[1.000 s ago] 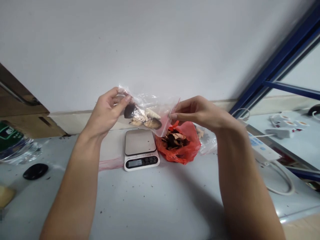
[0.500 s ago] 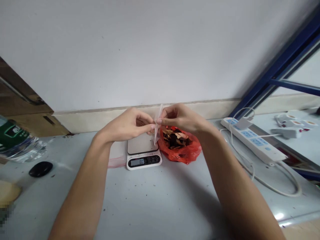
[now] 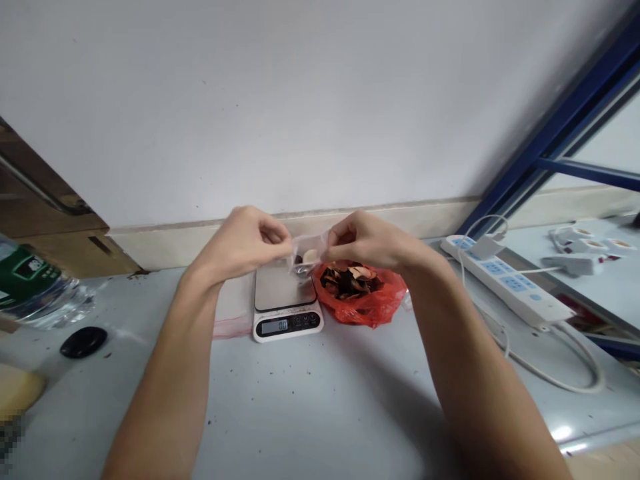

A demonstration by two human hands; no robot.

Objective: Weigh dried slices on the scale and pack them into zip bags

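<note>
Between my two hands a small clear plastic bag [image 3: 309, 248] is stretched out above the kitchen scale. A few dark and pale bits show in or through it; I cannot tell which. My left hand [image 3: 253, 243] pinches its left edge, and my right hand [image 3: 357, 241] pinches the right edge. Below, the digital kitchen scale [image 3: 287, 293] reads 0.0 with its plate bare. Right beside it sits a red plastic bag [image 3: 370, 310], its mouth open, filled with dried brown leaf-like pieces [image 3: 353, 279].
Flat clear bags with a pink edge [image 3: 233, 327] lie left of the scale. Farther left are a black oval object [image 3: 83, 341] and a water bottle [image 3: 37, 283] on its side. A white power strip [image 3: 507, 280] with cables lies at right, near a blue frame [image 3: 530, 147].
My hands have drawn apart, the left one moving left. The clear bag, seen nearly edge-on before, is now spread wide between them.
</note>
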